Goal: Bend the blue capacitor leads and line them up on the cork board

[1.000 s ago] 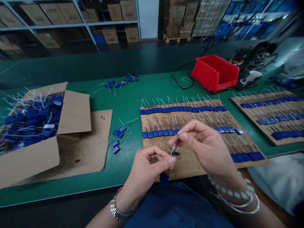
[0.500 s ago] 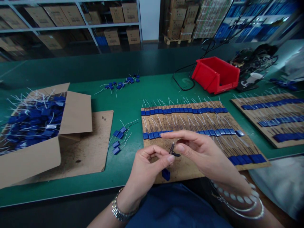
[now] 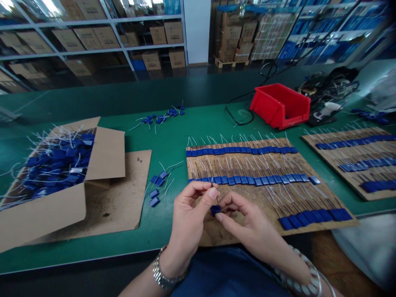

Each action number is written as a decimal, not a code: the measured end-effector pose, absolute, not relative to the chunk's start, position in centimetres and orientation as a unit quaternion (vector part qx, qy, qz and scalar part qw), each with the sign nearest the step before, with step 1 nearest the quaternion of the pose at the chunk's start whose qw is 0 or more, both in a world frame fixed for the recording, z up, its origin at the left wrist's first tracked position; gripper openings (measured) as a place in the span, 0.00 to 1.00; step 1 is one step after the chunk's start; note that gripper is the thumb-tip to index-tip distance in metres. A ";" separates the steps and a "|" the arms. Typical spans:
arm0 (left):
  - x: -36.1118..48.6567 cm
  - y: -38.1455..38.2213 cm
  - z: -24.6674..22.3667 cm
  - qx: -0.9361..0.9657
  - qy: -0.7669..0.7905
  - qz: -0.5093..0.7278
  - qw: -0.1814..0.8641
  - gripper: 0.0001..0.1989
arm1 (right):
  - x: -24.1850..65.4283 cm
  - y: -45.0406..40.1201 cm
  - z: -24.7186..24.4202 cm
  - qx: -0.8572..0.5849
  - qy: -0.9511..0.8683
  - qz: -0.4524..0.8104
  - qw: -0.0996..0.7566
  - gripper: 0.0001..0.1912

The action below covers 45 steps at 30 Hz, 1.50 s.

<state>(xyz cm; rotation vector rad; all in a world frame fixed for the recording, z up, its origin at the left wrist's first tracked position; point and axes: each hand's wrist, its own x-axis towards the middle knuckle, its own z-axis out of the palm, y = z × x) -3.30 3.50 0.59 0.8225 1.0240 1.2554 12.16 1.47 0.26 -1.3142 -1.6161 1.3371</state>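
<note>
Above the near part of a brown board (image 3: pixel 247 202), my two hands hold one small blue square electronic component (image 3: pixel 215 209) with wire leads. My left hand (image 3: pixel 193 208) pinches its leads between thumb and forefinger, the tips pointing up. Thumb and fingers of my right hand (image 3: pixel 247 218) are closed on the blue body, below the left fingertips. Similar blue components with dark-sleeved, pale-tipped leads lie in rows on the board: a back row (image 3: pixel 241 150), a middle row (image 3: pixel 247 180) partly behind my left hand, and a shorter front row (image 3: pixel 315 218) at the right.
On the left, an open cardboard box (image 3: pixel 105 154) full of blue components sits on a flat cardboard sheet (image 3: pixel 123 214). Several loose components (image 3: pixel 159 180) lie between sheet and board. A red bin (image 3: pixel 280 108) stands behind, and a second loaded board (image 3: pixel 365 165) is at the right.
My right hand has come down from beside the lead tips and closed on the component's blue body. My left hand still pinches the leads. The view has tilted up slightly.
</note>
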 end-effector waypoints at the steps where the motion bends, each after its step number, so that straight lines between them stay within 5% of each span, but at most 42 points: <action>1: -3.2 3.5 0.6 0.361 0.442 0.547 0.613 0.07 | 12.3 1.4 0.3 -0.505 -0.618 0.503 0.331 0.02; 24: -4.4 4.6 0.7 0.541 0.502 0.468 0.486 0.10 | 13.6 1.1 0.2 -0.534 -0.610 0.437 0.390 0.02; 45: -6.0 5.0 1.3 0.578 0.499 0.446 0.467 0.10 | 13.8 1.3 -0.2 -0.475 -0.517 0.576 0.419 0.08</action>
